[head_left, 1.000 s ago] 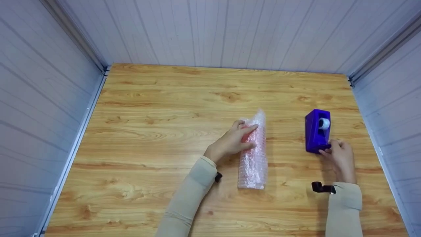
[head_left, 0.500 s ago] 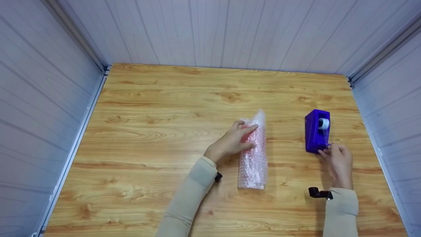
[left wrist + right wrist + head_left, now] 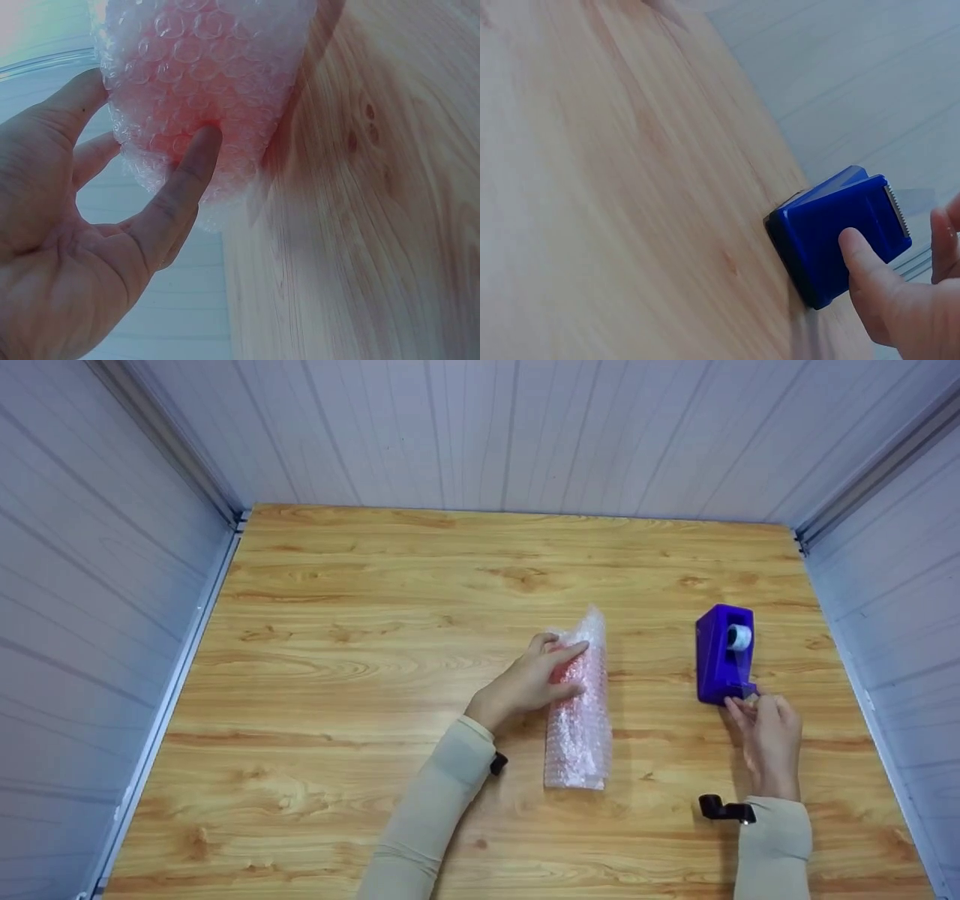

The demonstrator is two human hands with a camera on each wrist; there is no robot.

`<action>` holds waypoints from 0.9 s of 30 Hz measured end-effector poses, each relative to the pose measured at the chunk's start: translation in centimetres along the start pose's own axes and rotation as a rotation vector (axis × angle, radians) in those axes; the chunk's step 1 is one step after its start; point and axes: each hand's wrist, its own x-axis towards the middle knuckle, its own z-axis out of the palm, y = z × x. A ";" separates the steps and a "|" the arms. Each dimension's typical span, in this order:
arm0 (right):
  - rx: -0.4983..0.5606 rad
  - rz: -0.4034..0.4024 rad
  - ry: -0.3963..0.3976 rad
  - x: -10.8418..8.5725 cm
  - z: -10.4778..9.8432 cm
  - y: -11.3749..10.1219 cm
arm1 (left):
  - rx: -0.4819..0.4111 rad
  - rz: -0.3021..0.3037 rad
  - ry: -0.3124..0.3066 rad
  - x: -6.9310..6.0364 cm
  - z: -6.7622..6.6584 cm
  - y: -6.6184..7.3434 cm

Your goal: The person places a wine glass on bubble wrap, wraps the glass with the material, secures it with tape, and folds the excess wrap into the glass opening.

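A reddish item wrapped in bubble wrap (image 3: 581, 735) (image 3: 210, 52) lies lengthwise on the table. My left hand (image 3: 525, 679) (image 3: 82, 225) presses on its upper left part, fingers spread. To the right stands a blue-purple tape dispenser (image 3: 712, 660) (image 3: 825, 240) with a white tape roll (image 3: 739, 637) inside. My right hand (image 3: 772, 739) (image 3: 915, 307) is at its near end: the thumb touches the front below the toothed cutter (image 3: 895, 211), and the other fingers hold the end of a clear tape strip (image 3: 922, 199) at the cutter. Their exact grip on it is partly cut off in the right wrist view.
The wood-patterned table (image 3: 337, 660) is bordered by pale panels at the back (image 3: 465, 435), left (image 3: 90, 585) and right (image 3: 900, 600). Black camera mounts sit at both wrists, the right one (image 3: 726, 810) sticking out to the left over the table.
My right hand has drawn slightly toward the body and left, and the tape strip now shows at the dispenser's near end. My left hand and the wrapped item have stayed put.
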 end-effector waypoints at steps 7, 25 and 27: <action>0.150 0.026 0.029 0.0 -0.1 0.4 | -0.002 0.002 0.000 0.0 0.1 -0.1; 0.125 0.093 0.121 0.0 -0.5 1.7 | 0.005 0.014 -0.004 -0.2 0.1 0.0; 0.113 0.097 0.125 0.2 -0.5 1.8 | 0.003 0.012 -0.002 -0.2 0.1 0.0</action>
